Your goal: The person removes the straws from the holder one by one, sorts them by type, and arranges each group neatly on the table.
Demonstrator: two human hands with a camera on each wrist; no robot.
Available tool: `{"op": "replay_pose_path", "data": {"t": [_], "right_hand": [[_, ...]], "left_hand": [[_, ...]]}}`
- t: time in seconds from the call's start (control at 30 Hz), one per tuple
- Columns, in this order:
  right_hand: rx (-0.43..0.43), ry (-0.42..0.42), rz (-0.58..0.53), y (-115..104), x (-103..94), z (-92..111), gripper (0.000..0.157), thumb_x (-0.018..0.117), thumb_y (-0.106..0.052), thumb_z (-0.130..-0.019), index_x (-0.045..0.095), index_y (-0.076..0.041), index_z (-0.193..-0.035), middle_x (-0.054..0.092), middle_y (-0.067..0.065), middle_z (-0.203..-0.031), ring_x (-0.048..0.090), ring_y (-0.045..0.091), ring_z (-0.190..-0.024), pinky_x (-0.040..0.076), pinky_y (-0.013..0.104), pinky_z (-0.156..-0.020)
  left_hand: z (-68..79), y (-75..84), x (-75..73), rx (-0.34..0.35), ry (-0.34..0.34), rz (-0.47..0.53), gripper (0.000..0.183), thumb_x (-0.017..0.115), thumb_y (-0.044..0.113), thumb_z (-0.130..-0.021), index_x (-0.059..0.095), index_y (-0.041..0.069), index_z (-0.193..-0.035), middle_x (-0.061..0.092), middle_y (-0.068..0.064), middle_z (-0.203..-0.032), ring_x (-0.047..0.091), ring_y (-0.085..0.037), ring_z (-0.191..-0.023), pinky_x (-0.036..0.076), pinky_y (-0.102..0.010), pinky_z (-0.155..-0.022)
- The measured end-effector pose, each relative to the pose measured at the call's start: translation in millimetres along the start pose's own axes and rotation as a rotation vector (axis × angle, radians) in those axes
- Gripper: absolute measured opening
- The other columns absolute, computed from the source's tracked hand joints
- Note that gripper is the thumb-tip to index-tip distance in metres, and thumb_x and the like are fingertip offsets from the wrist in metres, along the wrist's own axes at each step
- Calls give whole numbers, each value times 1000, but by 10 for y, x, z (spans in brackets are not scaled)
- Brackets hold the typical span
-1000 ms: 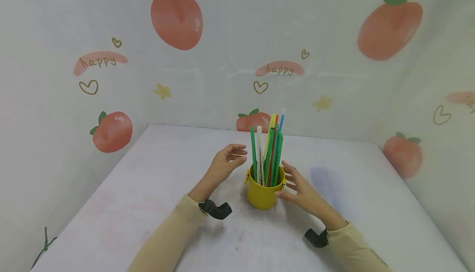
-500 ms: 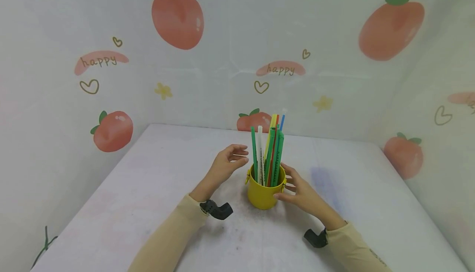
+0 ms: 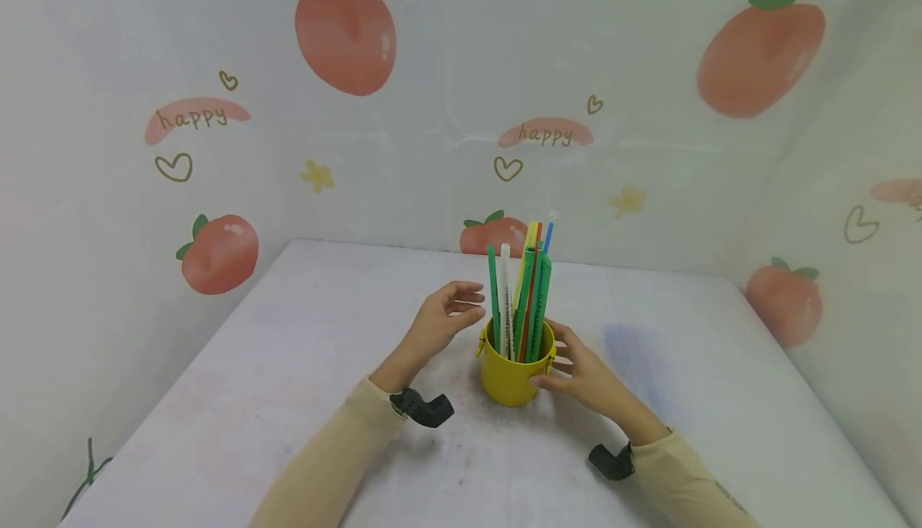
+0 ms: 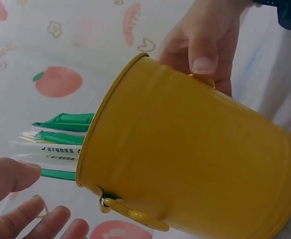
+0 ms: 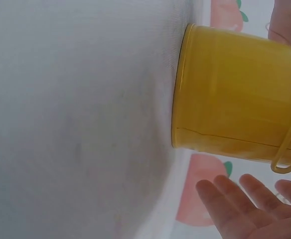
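A yellow bucket (image 3: 508,384) with small side handles stands upright on the table. Thin straw-like sticks (image 3: 529,296) in green, white, yellow, red and blue rise out of it, some in printed wrappers. My left hand (image 3: 435,320) hovers left of the bucket's rim, fingers loosely bent and holding nothing. In the left wrist view its thumb tip lies close by a green stick (image 4: 61,174); whether they touch I cannot tell. To the right of the bucket is my right hand (image 3: 587,372), fingers spread around that side without a grip. The right wrist view shows a gap between its fingers (image 5: 220,204) and the bucket wall.
A pale cloth-covered table (image 3: 346,288) with faint stains surrounds the bucket. Behind it hangs a white backdrop (image 3: 432,176) printed with fruit and hearts. A dark camera mount is strapped to each wrist, the left one (image 3: 428,410) reaching toward the bucket.
Both hands have edged slightly inward toward the bucket, the left one rightward and the right one leftward. The bucket and sticks stay in place.
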State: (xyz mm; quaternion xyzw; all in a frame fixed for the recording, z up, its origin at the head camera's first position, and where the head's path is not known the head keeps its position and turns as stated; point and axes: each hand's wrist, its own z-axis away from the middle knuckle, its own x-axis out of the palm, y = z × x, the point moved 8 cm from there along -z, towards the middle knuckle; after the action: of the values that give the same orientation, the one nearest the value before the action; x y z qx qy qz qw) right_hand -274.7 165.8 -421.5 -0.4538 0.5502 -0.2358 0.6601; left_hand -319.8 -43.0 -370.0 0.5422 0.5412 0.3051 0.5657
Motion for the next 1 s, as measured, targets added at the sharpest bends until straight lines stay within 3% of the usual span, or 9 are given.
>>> {"op": "replay_pose_path", "data": {"t": [0.3, 0.77, 1.0], "right_hand": [[7, 9, -3, 20, 6, -18, 95, 82, -35, -77, 26, -13, -150, 34, 17, -152, 47, 42, -129, 46, 53, -102], [-11, -20, -44, 51, 22, -30, 90, 81, -29, -79, 28, -7, -148, 36, 19, -150, 45, 45, -130, 47, 50, -101], [-2, -30, -46, 59, 32, -30, 89, 81, -28, -78, 29, -7, -148, 38, 18, -149, 44, 45, -130, 48, 48, -100]], "left_hand": [[-23, -29, 43, 0, -19, -2, 42, 66, 18, -92, 55, 6, -131, 63, -12, -124, 61, -27, -111, 53, -41, -95], [-43, -52, 110, -2, -30, -1, 40, 68, 19, -91, 57, 11, -129, 63, -9, -123, 62, -25, -110, 54, -40, -94], [-45, -31, 145, 4, -44, 14, 41, 68, 20, -92, 56, 8, -130, 62, -12, -123, 62, -28, -111, 54, -42, -94]]}}
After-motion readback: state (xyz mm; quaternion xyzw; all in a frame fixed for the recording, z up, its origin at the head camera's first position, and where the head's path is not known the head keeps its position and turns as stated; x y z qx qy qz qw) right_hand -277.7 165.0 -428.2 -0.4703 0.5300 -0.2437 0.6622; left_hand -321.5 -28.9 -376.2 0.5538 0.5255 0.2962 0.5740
